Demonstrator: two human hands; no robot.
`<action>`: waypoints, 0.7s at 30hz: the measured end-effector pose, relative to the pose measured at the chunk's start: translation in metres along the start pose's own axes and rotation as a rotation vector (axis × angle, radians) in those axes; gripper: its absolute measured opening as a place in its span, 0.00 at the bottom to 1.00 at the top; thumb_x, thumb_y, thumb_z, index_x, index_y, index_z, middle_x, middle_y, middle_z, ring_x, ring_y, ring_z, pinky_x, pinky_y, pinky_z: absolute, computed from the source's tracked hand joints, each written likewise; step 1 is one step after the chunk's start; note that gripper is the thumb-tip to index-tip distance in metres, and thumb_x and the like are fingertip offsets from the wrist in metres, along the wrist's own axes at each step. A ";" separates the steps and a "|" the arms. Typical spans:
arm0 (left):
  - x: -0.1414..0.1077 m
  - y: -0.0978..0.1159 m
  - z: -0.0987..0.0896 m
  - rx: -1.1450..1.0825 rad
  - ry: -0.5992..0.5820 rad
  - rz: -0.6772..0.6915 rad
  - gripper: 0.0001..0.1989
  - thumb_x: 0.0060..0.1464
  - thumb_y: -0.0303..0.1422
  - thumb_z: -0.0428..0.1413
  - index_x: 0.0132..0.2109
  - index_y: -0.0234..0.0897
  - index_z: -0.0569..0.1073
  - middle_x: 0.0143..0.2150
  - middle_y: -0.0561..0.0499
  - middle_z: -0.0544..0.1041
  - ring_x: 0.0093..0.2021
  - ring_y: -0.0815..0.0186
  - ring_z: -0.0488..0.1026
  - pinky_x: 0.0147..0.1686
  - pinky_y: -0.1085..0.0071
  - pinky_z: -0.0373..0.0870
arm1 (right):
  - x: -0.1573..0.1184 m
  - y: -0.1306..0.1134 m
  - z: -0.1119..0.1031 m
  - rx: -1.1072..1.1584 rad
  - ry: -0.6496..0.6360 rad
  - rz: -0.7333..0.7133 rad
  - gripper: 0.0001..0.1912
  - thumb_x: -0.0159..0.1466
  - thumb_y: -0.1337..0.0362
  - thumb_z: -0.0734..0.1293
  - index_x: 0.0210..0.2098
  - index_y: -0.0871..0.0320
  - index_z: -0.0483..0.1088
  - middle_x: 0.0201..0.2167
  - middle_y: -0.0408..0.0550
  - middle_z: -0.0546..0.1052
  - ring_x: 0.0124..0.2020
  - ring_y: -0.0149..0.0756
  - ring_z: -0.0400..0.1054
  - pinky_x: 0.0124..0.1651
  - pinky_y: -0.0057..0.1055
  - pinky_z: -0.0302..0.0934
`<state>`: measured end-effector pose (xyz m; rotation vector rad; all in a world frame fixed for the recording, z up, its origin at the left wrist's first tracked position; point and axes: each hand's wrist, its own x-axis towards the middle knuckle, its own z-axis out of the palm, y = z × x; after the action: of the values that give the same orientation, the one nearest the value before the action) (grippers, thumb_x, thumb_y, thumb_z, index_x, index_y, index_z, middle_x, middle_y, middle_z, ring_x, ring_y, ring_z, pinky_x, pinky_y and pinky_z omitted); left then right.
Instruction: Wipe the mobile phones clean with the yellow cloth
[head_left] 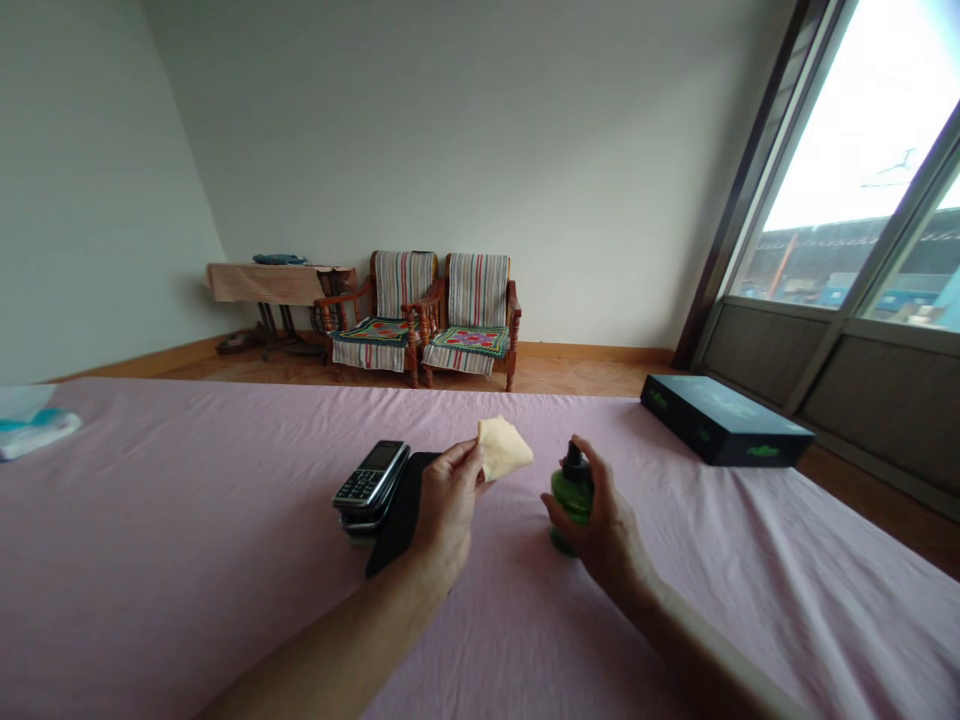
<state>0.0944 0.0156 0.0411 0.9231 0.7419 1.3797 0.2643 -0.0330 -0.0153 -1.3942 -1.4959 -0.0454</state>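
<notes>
Between the thumb and fingers of my left hand is a folded pale yellow cloth, held up above the bed. My right hand is wrapped round a green spray bottle with a black pump top, its index finger at the pump. The bottle stands upright, partly hidden by the hand. Left of my left hand lies a stack of mobile phones with keypads, the top phone face up. A flat black item lies beside the stack, partly covered by my left hand.
A pink sheet covers the surface. A black box lies at the right, and a white and teal packet at the far left. Beyond the edge stand two wooden chairs and a cloth-covered table. Windows are at the right.
</notes>
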 end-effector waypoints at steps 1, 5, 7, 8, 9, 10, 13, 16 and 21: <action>0.001 -0.001 -0.001 0.002 0.000 0.003 0.17 0.42 0.37 0.65 0.39 0.30 0.78 0.36 0.44 0.80 0.39 0.57 0.77 0.40 0.65 0.74 | 0.001 0.000 0.000 0.000 0.002 0.004 0.35 0.59 0.59 0.66 0.63 0.53 0.51 0.52 0.56 0.72 0.49 0.46 0.71 0.51 0.47 0.66; 0.001 -0.003 -0.002 0.008 0.004 0.013 0.17 0.41 0.37 0.65 0.38 0.30 0.78 0.36 0.44 0.80 0.39 0.57 0.77 0.40 0.65 0.73 | 0.003 -0.001 0.000 0.004 0.014 0.004 0.34 0.59 0.59 0.67 0.62 0.52 0.52 0.52 0.56 0.72 0.49 0.46 0.71 0.50 0.46 0.67; 0.000 -0.003 -0.002 0.009 0.005 0.017 0.17 0.41 0.37 0.65 0.38 0.30 0.78 0.36 0.44 0.80 0.39 0.57 0.77 0.39 0.65 0.73 | 0.004 -0.001 0.000 0.007 0.011 0.004 0.35 0.59 0.59 0.67 0.62 0.52 0.51 0.51 0.56 0.72 0.49 0.47 0.71 0.50 0.47 0.66; 0.000 -0.002 -0.001 0.009 0.005 0.020 0.17 0.41 0.37 0.65 0.38 0.30 0.78 0.36 0.44 0.80 0.39 0.57 0.77 0.40 0.65 0.73 | 0.005 0.000 0.001 0.009 0.010 0.006 0.35 0.59 0.59 0.67 0.62 0.51 0.51 0.51 0.56 0.73 0.49 0.47 0.71 0.50 0.47 0.66; -0.001 -0.001 -0.001 0.008 0.004 0.023 0.17 0.42 0.37 0.65 0.38 0.30 0.78 0.36 0.44 0.80 0.39 0.57 0.77 0.40 0.65 0.73 | 0.005 0.000 0.001 0.010 0.010 0.008 0.35 0.59 0.59 0.67 0.62 0.51 0.51 0.50 0.56 0.73 0.48 0.46 0.71 0.50 0.47 0.66; -0.001 0.000 0.000 0.007 0.003 0.026 0.17 0.42 0.36 0.65 0.39 0.30 0.78 0.36 0.44 0.80 0.39 0.57 0.77 0.40 0.66 0.73 | 0.006 0.000 0.001 0.010 0.013 0.010 0.35 0.59 0.59 0.67 0.62 0.51 0.51 0.50 0.56 0.73 0.48 0.46 0.71 0.50 0.47 0.66; -0.003 0.003 0.001 0.003 -0.004 0.034 0.16 0.43 0.36 0.64 0.39 0.30 0.78 0.37 0.43 0.80 0.40 0.57 0.77 0.40 0.66 0.73 | 0.007 -0.001 0.000 0.008 0.023 0.009 0.34 0.59 0.59 0.67 0.62 0.51 0.52 0.50 0.55 0.73 0.47 0.46 0.71 0.48 0.46 0.67; -0.003 0.004 0.002 0.005 -0.009 0.041 0.16 0.43 0.36 0.64 0.39 0.30 0.78 0.37 0.43 0.80 0.40 0.57 0.77 0.40 0.66 0.72 | 0.007 -0.001 0.001 0.008 0.030 0.009 0.34 0.58 0.59 0.67 0.62 0.51 0.52 0.49 0.54 0.73 0.45 0.45 0.72 0.47 0.45 0.68; -0.003 0.002 0.001 0.012 -0.004 0.051 0.16 0.43 0.36 0.64 0.39 0.30 0.78 0.37 0.44 0.81 0.40 0.57 0.77 0.40 0.66 0.72 | 0.008 -0.003 0.000 0.010 0.014 0.044 0.33 0.58 0.59 0.67 0.61 0.51 0.53 0.49 0.54 0.73 0.45 0.44 0.72 0.47 0.45 0.67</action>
<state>0.0940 0.0130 0.0427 0.9600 0.7286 1.4184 0.2637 -0.0286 -0.0080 -1.4155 -1.4522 -0.0200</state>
